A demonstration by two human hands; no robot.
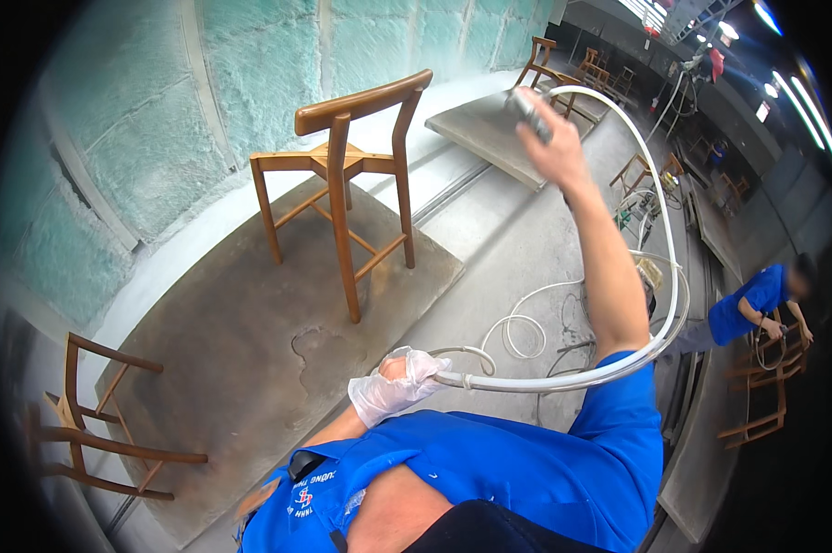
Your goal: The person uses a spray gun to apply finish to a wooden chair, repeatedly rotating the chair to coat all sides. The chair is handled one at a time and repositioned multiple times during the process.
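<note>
My bare right hand (556,143) is raised at the upper middle, its fingers wrapped round a metal spray gun (532,118). From the gun a white hose (666,221) loops out to the right and curves back toward my body. Low in the middle, my left hand (397,382), in a clear plastic glove, is closed on that hose. A brown wooden chair frame (337,166) stands upright ahead of my left hand, apart from both hands. Beneath it is a stained grey-brown platform (250,304).
Another chair frame (112,447) lies tipped over at the lower left. A pale green, fibrous wall (259,74) runs behind the platform. Thinner hose coils (526,336) lie on the floor. At the right, a person in blue (757,300) handles another chair frame (766,401).
</note>
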